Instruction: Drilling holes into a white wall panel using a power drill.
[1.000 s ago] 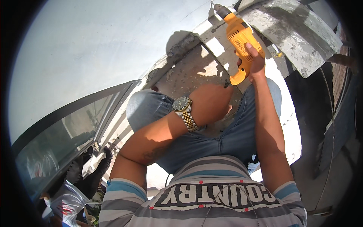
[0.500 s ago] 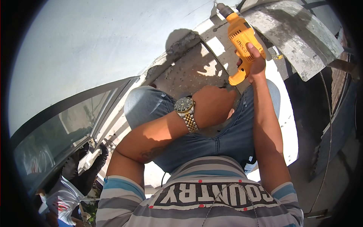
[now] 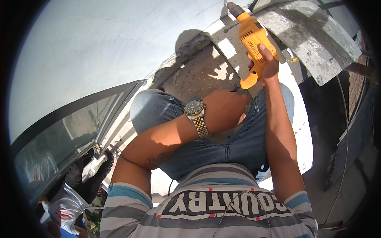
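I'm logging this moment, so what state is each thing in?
Yellow electric drill: gripped in the right hand, bit end pointing toward the pale wall.
Left hand: closed, resting on the lap; whether it holds anything cannot be told.
Gold-and-steel wristwatch: strapped on the left wrist.

Right hand [image 3: 269, 65] grips a yellow drill [image 3: 254, 39]; left hand [image 3: 224, 109] rests on denim lap [image 3: 238, 142].

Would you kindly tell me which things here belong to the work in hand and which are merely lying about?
In hand: yellow drill gripped by the right hand; left hand resting near the knee; grey ledge.
Lying about: glass pane; grey slab.
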Available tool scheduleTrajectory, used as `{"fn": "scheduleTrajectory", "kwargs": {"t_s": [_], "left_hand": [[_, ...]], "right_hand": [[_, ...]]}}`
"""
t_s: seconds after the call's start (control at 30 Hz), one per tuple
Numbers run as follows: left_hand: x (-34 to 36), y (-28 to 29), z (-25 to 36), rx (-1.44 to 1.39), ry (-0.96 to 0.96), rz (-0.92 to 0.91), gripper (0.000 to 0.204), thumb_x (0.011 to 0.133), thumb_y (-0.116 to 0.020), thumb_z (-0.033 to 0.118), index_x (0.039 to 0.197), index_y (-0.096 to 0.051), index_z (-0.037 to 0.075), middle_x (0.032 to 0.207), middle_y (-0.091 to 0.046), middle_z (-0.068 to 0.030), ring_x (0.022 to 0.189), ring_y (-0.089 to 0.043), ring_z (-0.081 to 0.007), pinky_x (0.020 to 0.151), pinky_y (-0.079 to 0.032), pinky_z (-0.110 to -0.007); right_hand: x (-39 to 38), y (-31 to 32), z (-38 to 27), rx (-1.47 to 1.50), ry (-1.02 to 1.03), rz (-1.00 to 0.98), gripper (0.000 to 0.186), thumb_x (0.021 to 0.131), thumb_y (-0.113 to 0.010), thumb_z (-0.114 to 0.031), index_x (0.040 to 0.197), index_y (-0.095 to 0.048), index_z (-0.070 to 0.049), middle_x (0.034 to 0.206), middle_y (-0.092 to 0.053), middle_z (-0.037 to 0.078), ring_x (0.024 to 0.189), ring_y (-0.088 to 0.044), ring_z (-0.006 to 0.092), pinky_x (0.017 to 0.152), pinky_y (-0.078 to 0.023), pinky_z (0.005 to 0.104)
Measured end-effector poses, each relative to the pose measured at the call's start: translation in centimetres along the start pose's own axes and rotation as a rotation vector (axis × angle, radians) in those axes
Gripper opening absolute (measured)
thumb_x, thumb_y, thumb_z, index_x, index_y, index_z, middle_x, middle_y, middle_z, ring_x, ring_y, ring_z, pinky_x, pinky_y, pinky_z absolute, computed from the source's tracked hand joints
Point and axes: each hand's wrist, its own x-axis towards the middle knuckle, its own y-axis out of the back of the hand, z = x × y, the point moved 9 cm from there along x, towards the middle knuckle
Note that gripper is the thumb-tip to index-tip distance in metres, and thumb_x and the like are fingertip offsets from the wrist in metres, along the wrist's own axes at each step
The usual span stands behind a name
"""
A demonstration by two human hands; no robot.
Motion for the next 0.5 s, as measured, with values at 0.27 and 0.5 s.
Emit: {"fn": "scheduleTrajectory", "kwargs": {"t_s": [0.27,0.5], "left_hand": [[0.15,0.11,0.11,0.002,-0.007,0.001,0.032,0.090,-0.070,0.030,0.102,-0.059,0.003,0.083,-0.069,-0.0167,0.083,-0.070,-0.0384,0.073,-0.056,-0.049],[0.11,0.11,0.05,0.006,-0.004,0.006,0.031,0.090,-0.070,0.031,0.102,-0.060,0.004,0.082,-0.070,-0.0167,0.083,-0.070,-0.0385,0.073,-0.055,-0.050]], "right_hand": [[0.29,-0.11,-0.40,-0.001,0.050,-0.008,0.048,0.090,-0.065,-0.043,0.117,-0.066,-0.003,0.088,-0.071,0.012,0.058,-0.062,0.0176,0.054,-0.051,0.0309],[0.77,-0.30,-0.32,0.014,0.070,-0.013,0.050,0.090,-0.066,-0.042,0.119,-0.066,-0.002,0.089,-0.071,0.013,0.058,-0.062,0.0179,0.054,-0.052,0.0311]]}}
